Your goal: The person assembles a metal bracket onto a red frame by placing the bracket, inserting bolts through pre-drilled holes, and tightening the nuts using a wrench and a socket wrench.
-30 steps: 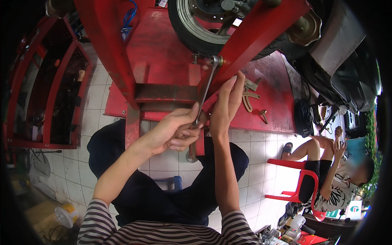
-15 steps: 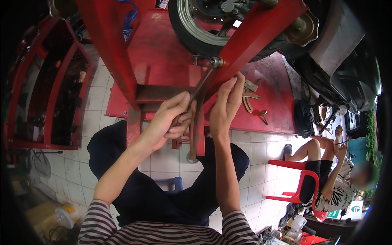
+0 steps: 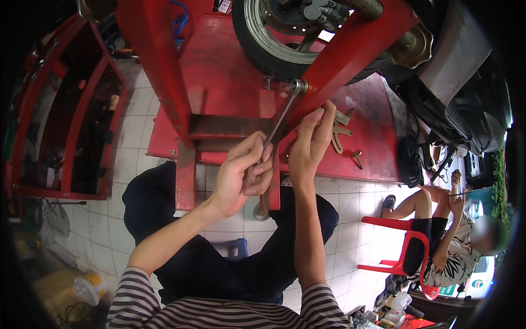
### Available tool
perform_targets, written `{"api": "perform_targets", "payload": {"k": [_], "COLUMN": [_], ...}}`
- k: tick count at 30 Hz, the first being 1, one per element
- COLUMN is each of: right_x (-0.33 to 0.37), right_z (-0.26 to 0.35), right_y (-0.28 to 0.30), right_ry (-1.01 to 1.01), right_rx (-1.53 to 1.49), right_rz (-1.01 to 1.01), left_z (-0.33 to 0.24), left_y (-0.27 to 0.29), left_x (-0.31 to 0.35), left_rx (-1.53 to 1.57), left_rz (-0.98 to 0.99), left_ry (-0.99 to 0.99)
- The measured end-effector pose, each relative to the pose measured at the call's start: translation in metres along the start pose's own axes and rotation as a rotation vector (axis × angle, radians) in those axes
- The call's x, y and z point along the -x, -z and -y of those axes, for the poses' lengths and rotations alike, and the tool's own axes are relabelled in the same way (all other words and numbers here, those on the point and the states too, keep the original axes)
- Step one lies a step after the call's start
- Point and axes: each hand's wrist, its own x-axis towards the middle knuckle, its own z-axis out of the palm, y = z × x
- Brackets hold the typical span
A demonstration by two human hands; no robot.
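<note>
From my remote seat I see the person's left hand (image 3: 247, 171), its grip clamped around the handle of a steel wrench (image 3: 281, 119). The wrench slants up and right to a bolt (image 3: 305, 86) on a leaning red beam (image 3: 350, 52), its head set at the bolt. The right hand (image 3: 308, 151) lies against the beam below; its palm is turned from me, so I cannot tell whether that grip is clamped.

I judge the main danger to be a slip: a wrench head seated crookedly could ride off under a hard pull, rounding the bolt and driving the left knuckles into the beam or the nearby right wrist. Should the beam shift, the right fingertips could be pinched.

Far left stands an open-sided red cabinet (image 3: 60, 191); a small orange item (image 3: 82, 84) shows inside, the rest too dark to name. Lower left sits a white tub (image 3: 87, 289); lower right, a pale jug (image 3: 401, 299). I see neither one's contents.
</note>
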Motion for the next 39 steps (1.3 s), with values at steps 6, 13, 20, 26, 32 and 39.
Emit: {"api": "perform_targets", "payload": {"k": [6,13,20,26,32,39], "right_x": [0.001,-0.002,-0.002,-0.003,-0.003,-0.005], "right_z": [0.004,-0.01,0.005,-0.003,-0.014,-0.008], "right_y": [0.001,0.002,0.001,-0.003,0.004,0.004], "right_ry": [-0.042,-0.006,0.063,0.078,0.035,0.01], "right_rx": [-0.001,-0.159,0.045,-0.165,-0.177,-0.198], "right_rz": [0.026,0.071,0.022,0.032,0.051,0.037], "left_z": [0.008,-0.005,-0.016,-0.034,-0.056,-0.064], "left_y": [0.003,-0.021,-0.038,-0.059,-0.081,-0.095], "left_x": [-0.002,0.014,0.034,0.038,0.032,0.024], "left_rx": [0.133,0.119,0.311,0.514,0.62,0.916], "left_rz": [0.057,0.056,0.273,0.272,0.243,0.283], "left_ry": [0.036,-0.032,0.053,0.067,0.061,0.057]}}
